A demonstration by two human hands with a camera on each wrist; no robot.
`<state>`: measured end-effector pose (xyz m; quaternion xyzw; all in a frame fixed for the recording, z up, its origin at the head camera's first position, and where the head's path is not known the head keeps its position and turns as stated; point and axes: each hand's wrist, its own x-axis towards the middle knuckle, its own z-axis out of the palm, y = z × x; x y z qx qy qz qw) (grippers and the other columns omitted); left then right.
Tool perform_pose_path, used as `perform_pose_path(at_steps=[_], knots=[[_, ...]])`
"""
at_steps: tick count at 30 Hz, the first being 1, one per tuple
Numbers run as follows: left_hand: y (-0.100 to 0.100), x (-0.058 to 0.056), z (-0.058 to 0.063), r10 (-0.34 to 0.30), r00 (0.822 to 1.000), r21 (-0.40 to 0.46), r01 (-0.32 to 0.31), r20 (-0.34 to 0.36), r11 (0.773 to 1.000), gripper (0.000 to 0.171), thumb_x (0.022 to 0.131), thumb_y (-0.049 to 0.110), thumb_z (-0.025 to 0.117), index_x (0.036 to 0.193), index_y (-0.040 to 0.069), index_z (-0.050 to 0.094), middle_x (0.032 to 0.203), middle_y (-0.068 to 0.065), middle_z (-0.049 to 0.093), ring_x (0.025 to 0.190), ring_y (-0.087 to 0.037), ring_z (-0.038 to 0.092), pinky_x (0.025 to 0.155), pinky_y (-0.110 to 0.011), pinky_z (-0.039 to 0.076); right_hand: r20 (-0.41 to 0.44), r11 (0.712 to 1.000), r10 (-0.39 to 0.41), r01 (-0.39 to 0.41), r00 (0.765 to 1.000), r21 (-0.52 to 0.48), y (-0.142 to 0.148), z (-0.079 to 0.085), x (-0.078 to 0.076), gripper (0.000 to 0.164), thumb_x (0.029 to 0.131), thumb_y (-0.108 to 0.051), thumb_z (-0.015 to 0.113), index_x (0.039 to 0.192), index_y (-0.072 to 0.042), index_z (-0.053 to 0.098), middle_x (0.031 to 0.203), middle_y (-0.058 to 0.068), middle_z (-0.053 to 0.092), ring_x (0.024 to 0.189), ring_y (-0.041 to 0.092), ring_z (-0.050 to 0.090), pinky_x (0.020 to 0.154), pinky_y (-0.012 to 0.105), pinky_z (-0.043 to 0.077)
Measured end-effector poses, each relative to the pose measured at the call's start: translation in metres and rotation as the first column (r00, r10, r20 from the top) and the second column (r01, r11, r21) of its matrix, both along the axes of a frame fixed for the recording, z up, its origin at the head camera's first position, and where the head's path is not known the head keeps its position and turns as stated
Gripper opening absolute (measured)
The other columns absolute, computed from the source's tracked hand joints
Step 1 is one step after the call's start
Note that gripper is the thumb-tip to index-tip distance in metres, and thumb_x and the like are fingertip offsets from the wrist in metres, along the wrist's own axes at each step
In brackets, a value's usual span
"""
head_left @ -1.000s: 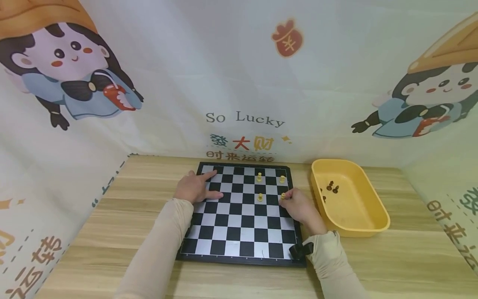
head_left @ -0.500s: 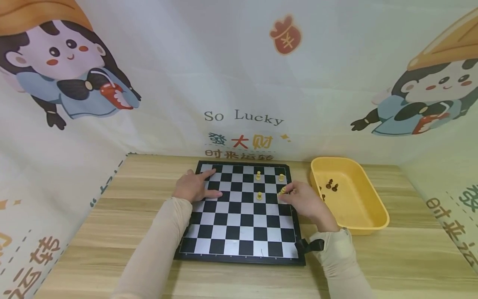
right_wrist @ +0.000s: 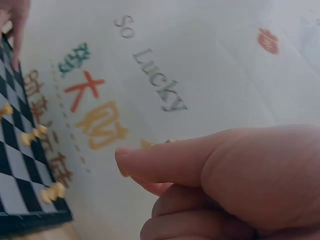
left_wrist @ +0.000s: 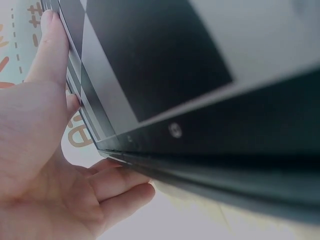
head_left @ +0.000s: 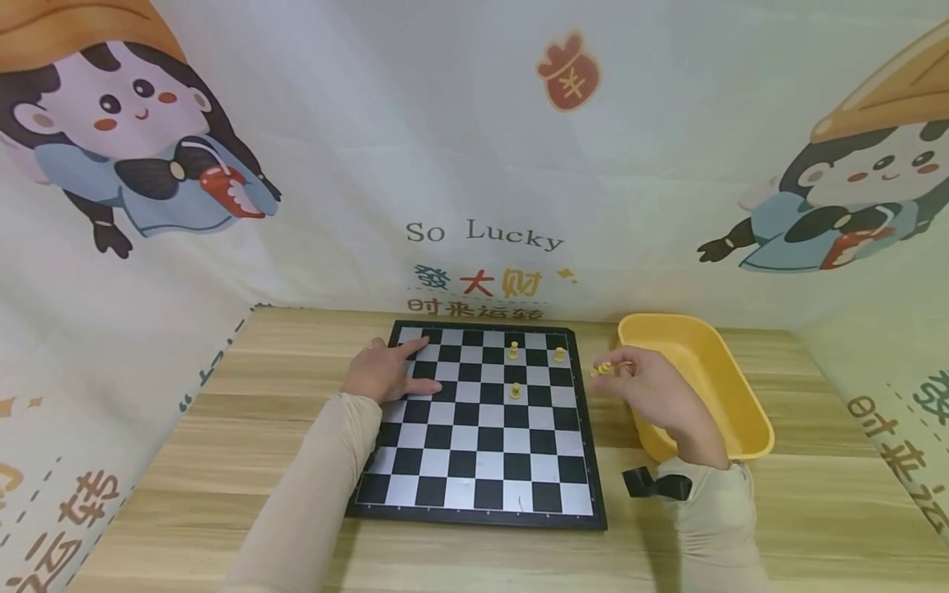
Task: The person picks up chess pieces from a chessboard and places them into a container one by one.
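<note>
Grip of the right hand (head_left: pixel 652 385): thumb and fingertips pinched together on one small yellow chess piece (head_left: pixel 606 368). Piece held tilted, above the gap between board and bin. From the right wrist almost all of it sat behind the thumb, so depth of hold could not be told. Main risk, I judged: a thin pinch on a smooth, narrow body; a slight roll of the thumb could have sprung it loose to skitter across the counter (head_left: pixel 222 445).

Next out, the black strap (head_left: pixel 673 487) at the right wrist stuck out toward the board's near right corner. A low pass leftward might have dragged it over that edge.

Yellow bin (head_left: pixel 722 395) lay partly under the hand; knuckles dipping could have knocked its rim.

Chessboard (head_left: pixel 476 465): three yellow pieces stood on its far right part. A sideways brush of hand or sleeve seemed the likeliest way to topple one.

Left hand (head_left: pixel 381 371) spread, thumb and forefinger extended over the board's left side, other fingers at its edge. A careless push there would probably have shifted everything standing.
</note>
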<state>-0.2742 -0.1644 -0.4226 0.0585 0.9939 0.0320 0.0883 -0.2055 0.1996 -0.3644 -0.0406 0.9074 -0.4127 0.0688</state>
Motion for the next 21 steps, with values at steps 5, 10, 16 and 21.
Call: perform_pose_path(at_steps=[5, 10, 16, 21], knots=[[0.001, -0.001, -0.001, -0.010, 1.000, -0.006, 0.010, -0.013, 1.000, 0.097, 0.079, 0.077, 0.064, 0.159, 0.029, 0.037, 0.129, -0.033, 0.060, 0.089, -0.028, 0.053, 0.066, -0.037, 0.050, -0.039, 0.999, -0.031, 0.032, 0.999, 0.022, 0.022, 0.007, 0.004, 0.037, 0.096, -0.026, 0.070, 0.124, -0.001, 0.066, 0.067, -0.002, 0.040, 0.057, 0.014, 0.040, 0.052, 0.026, 0.032], [0.001, -0.002, -0.002, -0.001, 1.000, -0.012, 0.000, -0.008, 1.000, 0.098, 0.079, 0.078, 0.064, 0.159, 0.030, 0.036, 0.134, -0.033, 0.057, 0.091, -0.029, 0.054, 0.067, -0.037, 0.051, -0.032, 0.998, -0.056, 0.056, 0.998, 0.015, 0.042, 0.008, 0.006, 0.037, 0.099, -0.028, 0.067, 0.123, 0.000, 0.062, 0.067, -0.003, 0.042, 0.056, 0.012, 0.039, 0.051, 0.027, 0.032], [0.000, -0.001, -0.002, 0.010, 1.000, -0.003, -0.010, 0.002, 1.000, 0.098, 0.079, 0.077, 0.065, 0.160, 0.029, 0.036, 0.139, -0.036, 0.053, 0.093, -0.032, 0.056, 0.072, -0.040, 0.053, -0.006, 0.998, -0.052, 0.052, 0.999, 0.020, 0.061, 0.007, 0.007, 0.040, 0.101, -0.033, 0.064, 0.125, -0.001, 0.061, 0.065, -0.006, 0.041, 0.052, 0.010, 0.039, 0.051, 0.027, 0.034], [0.000, -0.002, -0.002, 0.004, 1.000, 0.000, -0.004, 0.008, 1.000, 0.099, 0.079, 0.077, 0.065, 0.160, 0.028, 0.035, 0.138, -0.037, 0.053, 0.090, -0.031, 0.056, 0.070, -0.039, 0.052, 0.021, 0.998, -0.054, 0.054, 0.998, 0.017, 0.075, 0.003, 0.007, 0.042, 0.101, -0.033, 0.064, 0.129, -0.002, 0.060, 0.063, -0.008, 0.039, 0.049, 0.008, 0.038, 0.050, 0.028, 0.035]])
